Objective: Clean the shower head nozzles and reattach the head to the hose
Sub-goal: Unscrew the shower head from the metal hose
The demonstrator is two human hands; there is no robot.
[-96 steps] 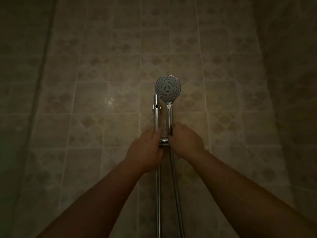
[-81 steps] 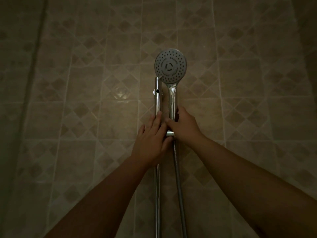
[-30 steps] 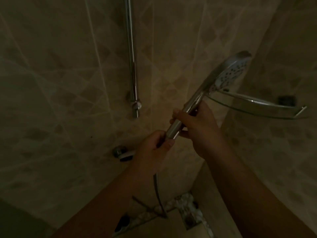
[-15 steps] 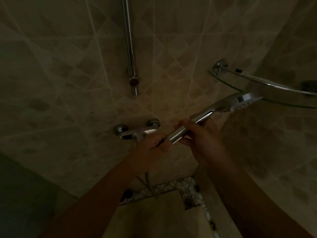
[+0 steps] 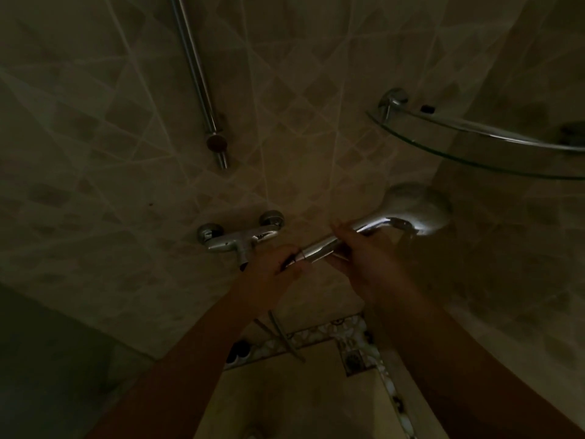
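Your left hand [image 5: 272, 267] grips the hose [image 5: 280, 331] nut at the handle's end, likely to unscrew it. Your right hand [image 5: 364, 258] grips the shower head [image 5: 414, 213] handle, steadying it level, centre-right, below the glass shelf [image 5: 474, 153].

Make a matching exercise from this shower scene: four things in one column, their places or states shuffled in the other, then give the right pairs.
Things
1. shower head
2. slide rail
3. glass shelf
4. mixer tap

Places or states
A. mounted in the corner, upper right
B. held by its handle in the right hand, nozzles turned away
C. on the wall just left of the left hand
D. runs down the wall, top centre

Pairs: 1-B, 2-D, 3-A, 4-C
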